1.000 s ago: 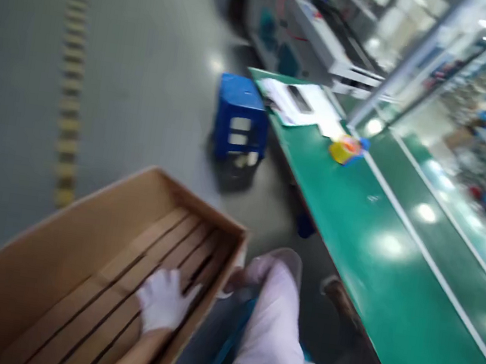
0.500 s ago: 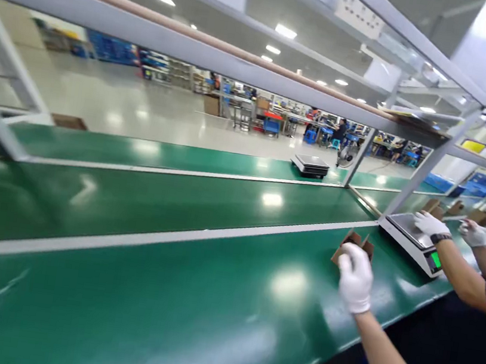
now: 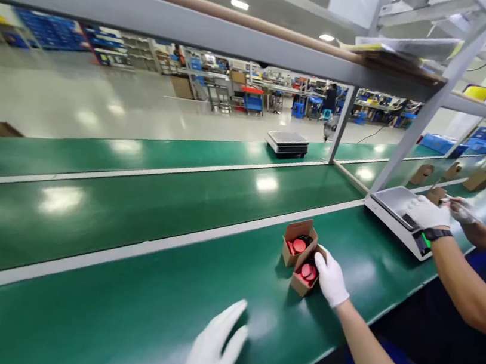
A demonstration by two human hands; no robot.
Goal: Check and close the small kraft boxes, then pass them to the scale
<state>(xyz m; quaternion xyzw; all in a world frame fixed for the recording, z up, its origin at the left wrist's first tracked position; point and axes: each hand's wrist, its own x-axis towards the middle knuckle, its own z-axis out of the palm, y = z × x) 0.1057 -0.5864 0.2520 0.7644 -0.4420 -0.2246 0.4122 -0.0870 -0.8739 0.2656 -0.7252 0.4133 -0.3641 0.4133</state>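
Observation:
Two small open cardboard boxes stand side by side on the green bench. Red round items show inside both, along with something black. My right hand [image 3: 331, 277], in a white glove, grips the nearer cardboard box [image 3: 300, 286] by its right side, with the thumb at the rim. Touching that one at the back left is the farther cardboard box [image 3: 288, 257], its flap raised. My left hand [image 3: 216, 347], also gloved in white, is at the bottom of the view, thumb and fingers apart, holding nothing. It is nearest to the two boxes but apart from them.
At right, a co-worker's gloved hand [image 3: 428, 213] is over a white scale [image 3: 393, 221]. Several more cardboard boxes [image 3: 478, 180] stand farther along. Another scale [image 3: 287, 142] sits on the back strip. A metal frame post [image 3: 414, 119] rises from the bench, under a long crossbar [image 3: 201, 27].
My right hand has come nearer and to the left with the boxes, whose red contents now show. My left hand has entered from below. The view has turned somewhat to the right.

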